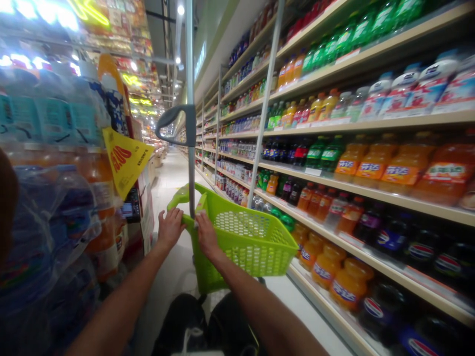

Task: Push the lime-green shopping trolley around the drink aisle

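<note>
Both forearms reach to the green basket [260, 257] on the aisle floor. Left hand [170, 227] curls closed over its rear rim, left of the pole [190, 148]; right hand [207, 236] clasps the rim just right. Likely steadying it; wheeling it along would call for the pole's handle above.

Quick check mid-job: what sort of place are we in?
Most likely a supermarket drinks aisle: long shelves carry rows of soft-drink bottles, a yellow price sign hangs at left, and the left hand and right hand hold a green shopping basket.
</note>
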`<act>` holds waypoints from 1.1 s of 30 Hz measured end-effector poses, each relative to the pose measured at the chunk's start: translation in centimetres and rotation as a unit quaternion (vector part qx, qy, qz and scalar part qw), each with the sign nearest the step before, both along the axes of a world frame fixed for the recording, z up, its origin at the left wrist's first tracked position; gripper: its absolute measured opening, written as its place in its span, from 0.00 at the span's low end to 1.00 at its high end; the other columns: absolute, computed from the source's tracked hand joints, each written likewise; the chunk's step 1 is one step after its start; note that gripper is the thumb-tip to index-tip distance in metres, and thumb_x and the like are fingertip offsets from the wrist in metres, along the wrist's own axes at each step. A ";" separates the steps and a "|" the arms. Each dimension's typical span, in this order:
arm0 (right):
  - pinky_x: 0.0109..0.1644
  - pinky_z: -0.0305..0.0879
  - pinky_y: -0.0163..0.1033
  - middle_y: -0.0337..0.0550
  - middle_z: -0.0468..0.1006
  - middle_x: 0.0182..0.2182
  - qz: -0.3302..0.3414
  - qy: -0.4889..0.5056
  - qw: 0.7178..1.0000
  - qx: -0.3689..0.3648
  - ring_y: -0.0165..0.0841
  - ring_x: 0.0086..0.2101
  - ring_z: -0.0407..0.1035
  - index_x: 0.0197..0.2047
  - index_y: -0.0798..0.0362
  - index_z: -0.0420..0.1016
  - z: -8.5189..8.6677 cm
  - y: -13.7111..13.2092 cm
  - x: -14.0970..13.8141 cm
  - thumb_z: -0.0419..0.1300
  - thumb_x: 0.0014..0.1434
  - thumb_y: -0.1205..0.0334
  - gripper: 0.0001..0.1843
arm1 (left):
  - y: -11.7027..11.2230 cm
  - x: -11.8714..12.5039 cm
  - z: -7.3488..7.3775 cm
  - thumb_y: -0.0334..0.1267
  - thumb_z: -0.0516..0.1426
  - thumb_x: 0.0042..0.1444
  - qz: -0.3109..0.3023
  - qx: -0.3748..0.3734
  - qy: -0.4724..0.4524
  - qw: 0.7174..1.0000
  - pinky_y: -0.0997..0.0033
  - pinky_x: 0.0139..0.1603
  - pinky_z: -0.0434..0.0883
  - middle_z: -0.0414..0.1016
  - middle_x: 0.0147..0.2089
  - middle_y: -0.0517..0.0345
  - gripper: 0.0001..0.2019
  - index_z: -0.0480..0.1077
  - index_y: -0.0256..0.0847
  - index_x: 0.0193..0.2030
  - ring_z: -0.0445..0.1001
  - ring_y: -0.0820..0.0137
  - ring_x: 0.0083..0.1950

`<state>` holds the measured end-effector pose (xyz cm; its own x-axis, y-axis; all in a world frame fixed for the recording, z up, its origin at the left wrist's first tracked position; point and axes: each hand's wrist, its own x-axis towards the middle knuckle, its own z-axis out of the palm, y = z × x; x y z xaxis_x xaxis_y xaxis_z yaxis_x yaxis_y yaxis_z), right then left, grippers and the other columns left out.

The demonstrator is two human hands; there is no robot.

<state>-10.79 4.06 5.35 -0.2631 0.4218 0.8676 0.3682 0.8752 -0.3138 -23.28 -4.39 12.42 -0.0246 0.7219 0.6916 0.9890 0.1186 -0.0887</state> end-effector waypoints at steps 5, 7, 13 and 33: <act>0.62 0.54 0.48 0.50 0.60 0.59 0.003 -0.023 0.999 0.048 0.36 0.60 0.49 0.54 0.55 0.67 -0.4 -0.3 0.2 0.47 0.60 0.72 0.20 | -0.4 0.3 0.5 0.37 0.54 0.54 -0.002 -0.009 -0.004 1.000 0.51 0.53 0.56 0.68 0.53 0.49 0.15 0.64 0.41 0.48 0.62 0.59 0.56; 0.62 0.53 0.47 0.47 0.59 0.60 0.014 -0.021 0.997 0.075 0.35 0.61 0.48 0.54 0.52 0.67 -0.8 -0.1 0.9 0.48 0.61 0.70 0.19 | -0.6 0.7 0.7 0.38 0.54 0.53 -0.001 -0.014 -0.004 1.000 0.52 0.52 0.57 0.68 0.52 0.49 0.14 0.64 0.41 0.47 0.63 0.59 0.55; 0.64 0.49 0.49 0.43 0.52 0.62 0.041 0.001 0.996 0.077 0.34 0.62 0.43 0.60 0.49 0.59 -0.6 -0.3 2.6 0.46 0.62 0.71 0.23 | -0.6 2.6 1.1 0.39 0.55 0.53 0.006 -0.017 0.000 1.000 0.53 0.49 0.58 0.69 0.48 0.50 0.13 0.64 0.39 0.45 0.64 0.59 0.52; 0.63 0.50 0.49 0.46 0.62 0.58 0.042 -0.084 0.989 0.112 0.33 0.62 0.45 0.57 0.51 0.64 -0.5 -1.7 5.1 0.46 0.62 0.72 0.21 | -0.5 2.6 -1.2 0.30 0.46 0.49 -0.018 -0.064 0.042 0.997 0.42 0.63 0.39 0.46 0.67 0.47 0.32 0.49 0.35 0.64 0.42 0.61 0.68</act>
